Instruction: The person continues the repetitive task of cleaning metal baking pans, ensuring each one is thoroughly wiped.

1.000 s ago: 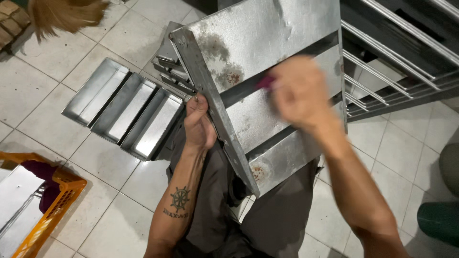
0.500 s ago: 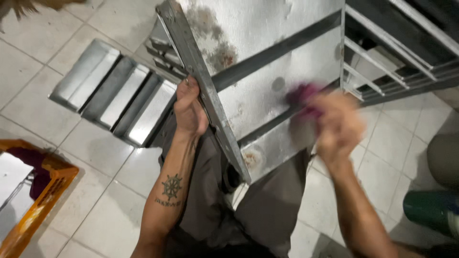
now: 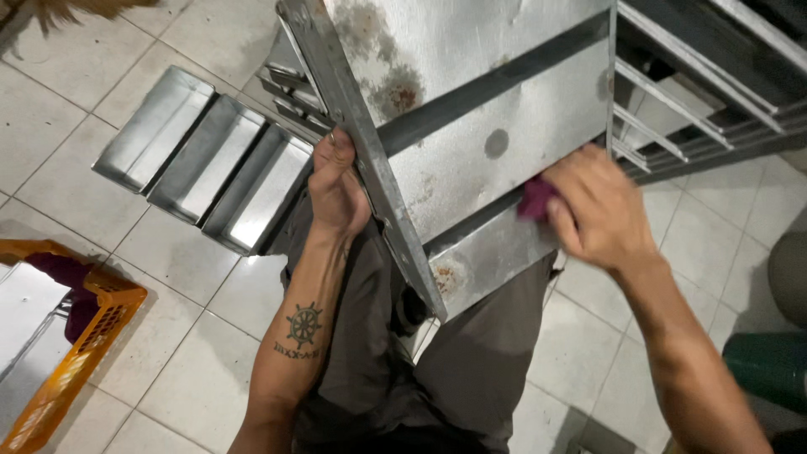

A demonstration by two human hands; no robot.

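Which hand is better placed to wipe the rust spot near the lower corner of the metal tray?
The right hand, probably. It holds the purple cloth against the tray, close to the rust spot. The left hand grips the tray's edge and steadies it.

Metal tray (image 3: pixel 496 160) — dull, rust-spotted; rag (image 3: pixel 535 198) — magenta cloth.

Floor (image 3: pixel 76 101): pale square tiles.
Joined loaf tins (image 3: pixel 202 160): four troughs, lying on the floor.
Orange crate (image 3: pixel 71 353): lower left.
Metal rack (image 3: pixel 714 101): upper right.
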